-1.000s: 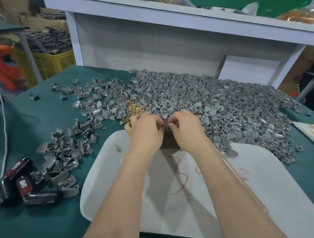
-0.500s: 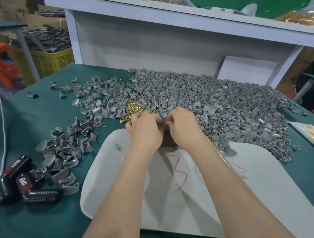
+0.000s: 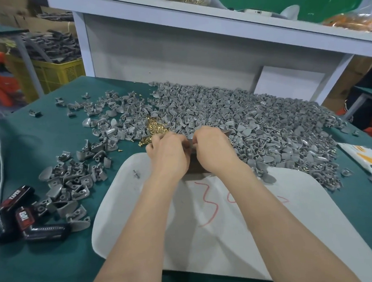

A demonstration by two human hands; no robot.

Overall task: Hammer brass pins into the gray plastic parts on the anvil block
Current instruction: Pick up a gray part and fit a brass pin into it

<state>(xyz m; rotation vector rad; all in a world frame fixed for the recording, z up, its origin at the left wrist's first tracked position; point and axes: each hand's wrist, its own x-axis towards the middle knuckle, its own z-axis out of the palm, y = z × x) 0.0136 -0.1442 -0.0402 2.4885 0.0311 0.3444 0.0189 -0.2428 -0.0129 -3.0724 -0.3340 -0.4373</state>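
Observation:
My left hand and my right hand are side by side, fingers curled, over a dark anvil block mostly hidden beneath them. Between their fingertips they pinch a small gray plastic part, only its edge showing. A little heap of brass pins lies just beyond my left hand. A large pile of gray plastic parts covers the table behind and to the right. No hammer is visible.
A white board with red marks lies under my forearms on the green table. A smaller heap of gray parts sits left, with black tape dispensers at the near left. A printed packet lies at the right edge.
Both hands stay together over the block with only slight finger shifts. The view has drifted a little.

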